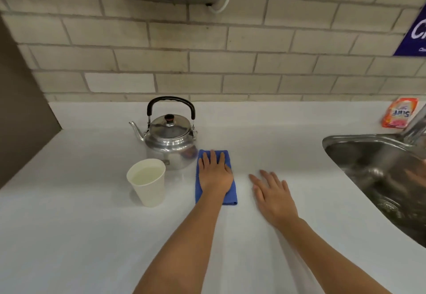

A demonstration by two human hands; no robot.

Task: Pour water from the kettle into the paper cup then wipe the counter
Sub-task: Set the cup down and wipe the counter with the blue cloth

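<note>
A person stands at a white surface [69, 236] backed by a pale brick-tiled wall [207, 58], both bare forearms reaching forward. The left hand [215, 174] lies flat, fingers spread, palm down on a folded blue cloth [230, 195], pressing it to the surface without gripping it. The right hand [274, 195] rests just at 3 o'clock of the cloth, also open and flat, fingers splayed toward 11 o'clock, holding nothing. A shiny metal kettle [170, 141] stands upright at 10 o'clock of the cloth and close beside it, lid on, black handle raised, spout pointing to 9 o'clock. A white paper cup [148, 183] stands upright at 9 o'clock of the cloth, just in front of the kettle, with water inside near the brim. A steel sink [373, 167] is set into the surface well off at 3 o'clock, and an orange detergent sachet [400, 113] lies by the wall behind it
</note>
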